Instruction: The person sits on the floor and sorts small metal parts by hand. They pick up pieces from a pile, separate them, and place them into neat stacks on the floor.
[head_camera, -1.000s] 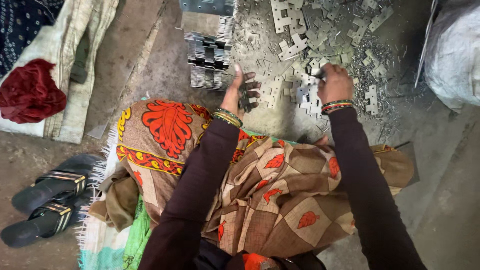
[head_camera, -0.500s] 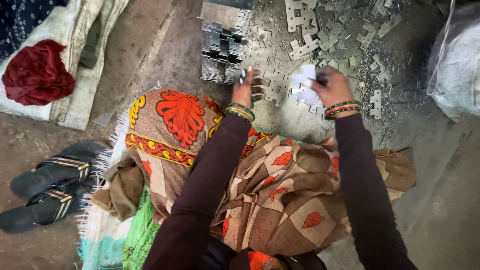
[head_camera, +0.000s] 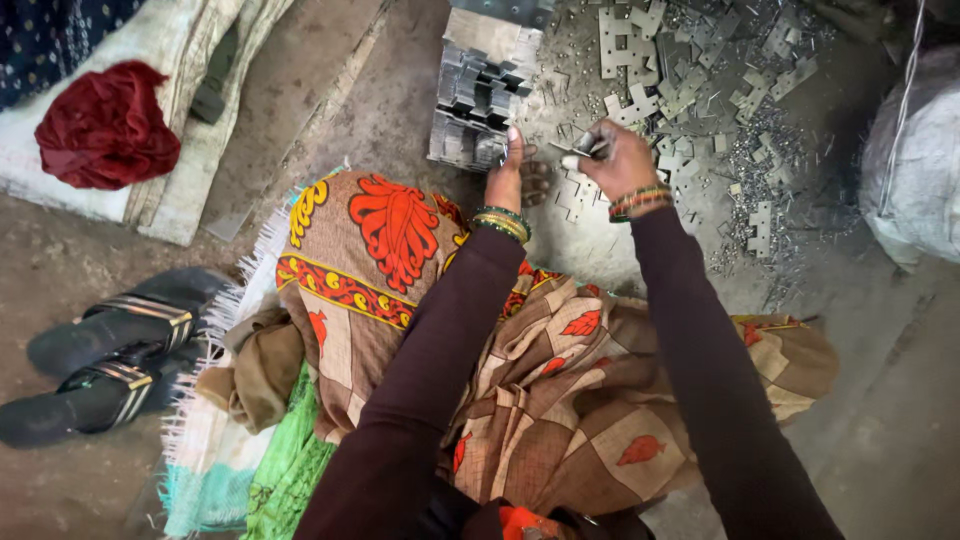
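We are sitting on the ground and working through a scatter of stamped metal pieces (head_camera: 690, 80) that are lying across the grey floor (head_camera: 330, 110) ahead of our knees. Judging by how things are lying, we are in the picking-and-stacking step: loose flat pieces are going from the pile into the neat stack of metal pieces (head_camera: 478, 95) near the top edge of the floor in view.

Our right hand (head_camera: 615, 160) is closing its fingers around a small metal piece (head_camera: 585, 147), pinching it between thumb and fingertips just above the floor, with the wrist bent down and the bangles (head_camera: 640, 200) showing. Our left hand (head_camera: 508, 170) is reaching forward with the arm nearly straight, its fingertips touching the near side of the stack; we cannot tell whether those fingers are gripping anything or only steadying it.

The next move, as we are judging it, is calling for the held piece to be turned flat and lined up with the stack's notched outline while the left hand is bracing the pile against tipping.
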